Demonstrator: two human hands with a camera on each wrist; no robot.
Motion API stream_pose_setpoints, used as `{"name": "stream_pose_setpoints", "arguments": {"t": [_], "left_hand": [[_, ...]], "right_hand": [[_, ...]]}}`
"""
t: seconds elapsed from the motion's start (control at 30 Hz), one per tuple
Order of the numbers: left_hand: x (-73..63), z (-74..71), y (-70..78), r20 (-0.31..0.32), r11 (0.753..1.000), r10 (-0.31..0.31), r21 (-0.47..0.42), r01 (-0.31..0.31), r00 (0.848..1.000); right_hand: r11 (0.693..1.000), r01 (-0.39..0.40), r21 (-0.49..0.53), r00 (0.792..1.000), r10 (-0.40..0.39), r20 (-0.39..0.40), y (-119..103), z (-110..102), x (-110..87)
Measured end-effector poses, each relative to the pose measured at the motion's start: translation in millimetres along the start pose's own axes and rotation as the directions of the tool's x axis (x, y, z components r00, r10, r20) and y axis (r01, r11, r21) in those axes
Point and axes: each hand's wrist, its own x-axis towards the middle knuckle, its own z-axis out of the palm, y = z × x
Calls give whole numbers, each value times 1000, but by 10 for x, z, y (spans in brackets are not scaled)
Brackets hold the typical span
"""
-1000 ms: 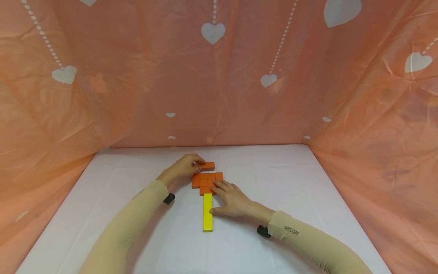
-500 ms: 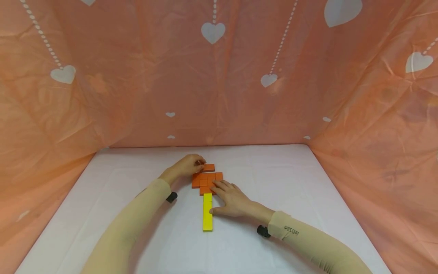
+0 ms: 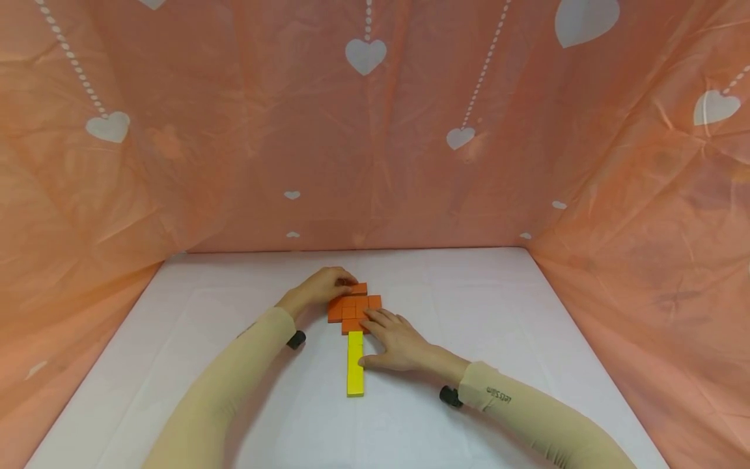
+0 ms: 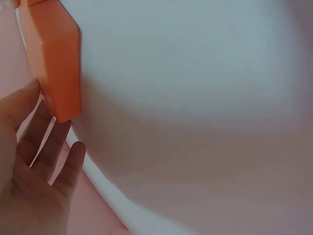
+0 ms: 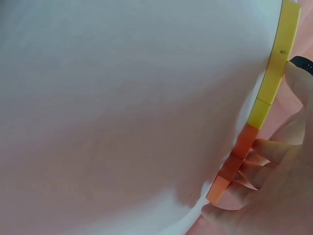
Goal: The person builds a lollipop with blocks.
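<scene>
In the head view my left hand (image 3: 325, 285) bends its fingers and thumb around the left end of a flat orange block (image 3: 360, 288). That block lies just beyond a cluster of orange blocks (image 3: 348, 311) set edge to edge. The left wrist view has the thumb and fingertips touching an orange block (image 4: 63, 73). A yellow strip (image 3: 355, 374) of blocks runs from the cluster toward me. My right hand (image 3: 398, 342) lies with extended fingers along the right side, fingertips at the orange cluster and thumb at the yellow strip. Part of the cluster is hidden under the fingers.
All the blocks lie on a white-covered table (image 3: 469, 293). Behind it and on both sides hangs a peach cloth (image 3: 363, 163) with white hearts. Black wrist devices (image 3: 451, 396) sit under both sleeves.
The left hand has drawn the far orange block a little toward me, narrowing the gap to the cluster. Its fingers have shifted right over it. My right hand stays put.
</scene>
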Motion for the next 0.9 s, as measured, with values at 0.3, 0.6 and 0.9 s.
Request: {"name": "stream_pose_setpoints", "arguments": {"t": [0.3, 0.6, 0.9], "left_hand": [[-37, 8, 0, -8, 999, 34, 31, -33, 999], [-34, 8, -4, 10, 1000, 8, 29, -9, 1000], [-32, 9, -11, -5, 998, 3, 57, -3, 1000]], "right_hand": [[1000, -1, -1, 1000, 1, -1, 7, 13, -12], [1000, -9, -6, 1000, 9, 4, 12, 19, -4], [1000, -9, 1, 1000, 9, 1, -4, 11, -11]]}}
